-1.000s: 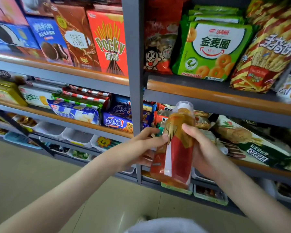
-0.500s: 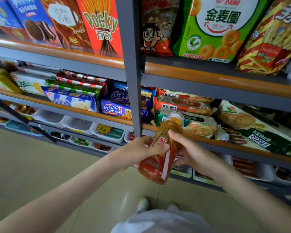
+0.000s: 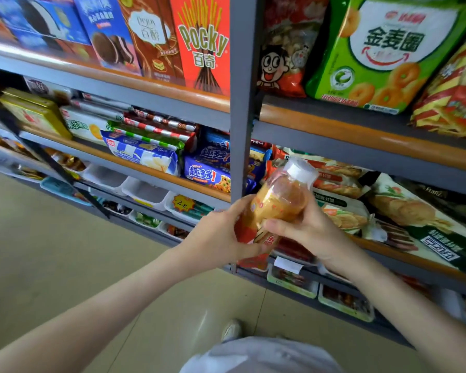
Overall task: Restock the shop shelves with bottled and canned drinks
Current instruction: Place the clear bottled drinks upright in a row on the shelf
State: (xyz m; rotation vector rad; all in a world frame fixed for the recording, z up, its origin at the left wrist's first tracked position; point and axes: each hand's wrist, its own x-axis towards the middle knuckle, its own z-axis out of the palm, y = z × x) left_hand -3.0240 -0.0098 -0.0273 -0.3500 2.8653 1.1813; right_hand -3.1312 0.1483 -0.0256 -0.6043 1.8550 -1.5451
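A plastic bottle of amber drink (image 3: 276,203) with a white cap and a red-orange label is held in both hands in front of the grey shelf upright (image 3: 242,109). It tilts with its cap up and to the right. My left hand (image 3: 218,235) grips the lower, labelled part from the left. My right hand (image 3: 304,227) wraps the middle from the right, thumb across the front. The bottle's base is hidden behind my left hand.
Grey shelves with orange edge strips (image 3: 361,130) carry snack bags and biscuit boxes, among them a Pocky box (image 3: 202,41) and a green ring-snack bag (image 3: 382,49). Small trays (image 3: 143,192) line the lower shelf. Beige floor tiles lie at the left.
The bottle has tipped further, cap swinging right and toward the shelf. Both hands keep hold of it. The view has dropped and moved closer to the shelves.
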